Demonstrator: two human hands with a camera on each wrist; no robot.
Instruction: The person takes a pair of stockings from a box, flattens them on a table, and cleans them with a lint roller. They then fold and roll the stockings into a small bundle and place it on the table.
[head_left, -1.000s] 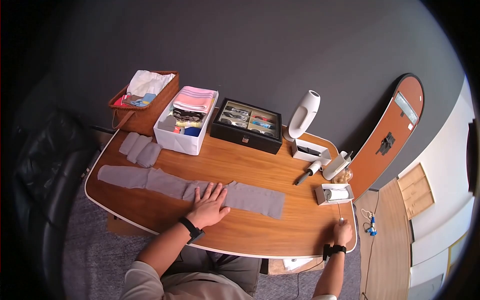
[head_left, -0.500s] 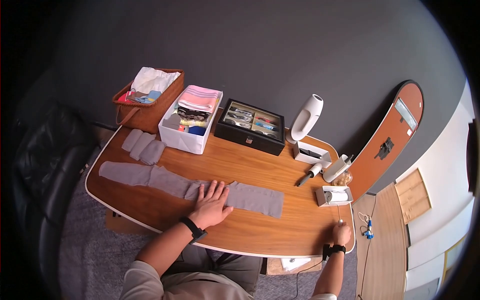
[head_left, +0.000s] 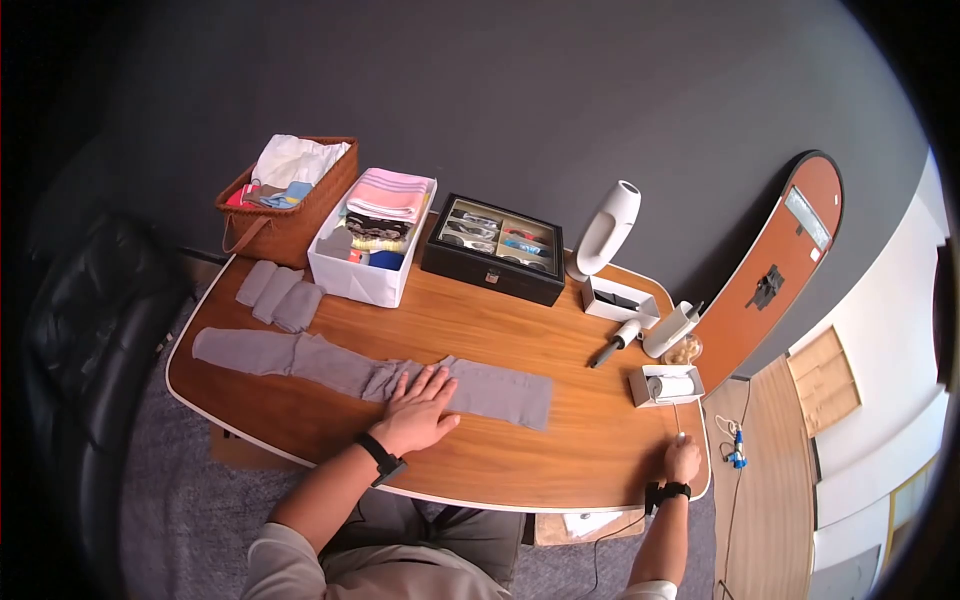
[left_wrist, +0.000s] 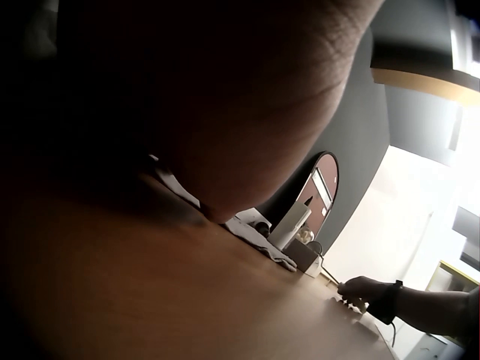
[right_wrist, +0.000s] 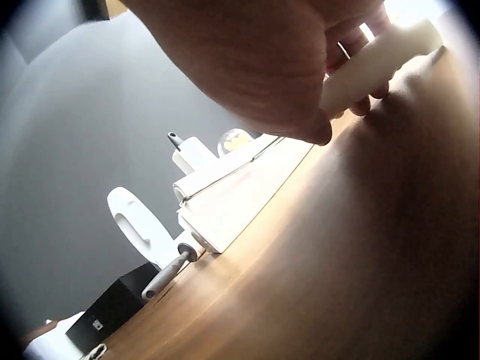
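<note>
A long grey cloth [head_left: 330,365] lies stretched across the table, with creases beside my left hand [head_left: 418,410]. That hand rests palm down on it, fingers straight and slightly spread, and the cloth's right part [head_left: 505,392] lies flat beyond the fingertips. In the left wrist view the palm hides most of the cloth. At the table's right edge my right hand [head_left: 683,460] grips the white handle [right_wrist: 375,71] of a roller. A thin metal rod runs from the handle to its white roll [head_left: 670,386], which sits in a small white box [head_left: 650,400].
Grey folded cloths [head_left: 280,295] lie at the back left. Behind stand a wicker basket [head_left: 285,235], a white bin [head_left: 355,280] of folded textiles and a black glasses case [head_left: 490,275]. A white bottle-like device [head_left: 605,230], another roller [head_left: 615,343] and a white tray [head_left: 620,305] are further right.
The right part of the grey cloth has shifted a little left, closer in under my left hand, with more creases by its fingers. My right hand stays in place on the handle.
</note>
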